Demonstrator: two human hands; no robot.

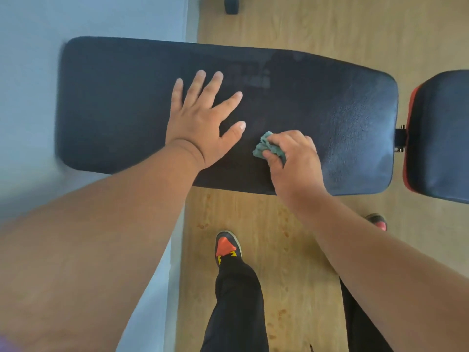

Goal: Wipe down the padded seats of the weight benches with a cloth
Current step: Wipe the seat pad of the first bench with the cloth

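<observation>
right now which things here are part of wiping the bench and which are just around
Part of the job:
long black padded bench pad
crumpled green cloth
right hand gripping cloth
left hand flat on pad

Just around:
red-edged black seat pad
black wheel

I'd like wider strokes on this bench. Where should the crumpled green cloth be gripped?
Probably by the bunched folds of the crumpled green cloth, from above: the right hand pinches them so, and the wad lies flat against the long black padded seat.

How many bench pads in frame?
2. The long pad spans the middle, under both hands; a second pad sits at the right edge, cut off by the frame. More may lie out of view.
</observation>
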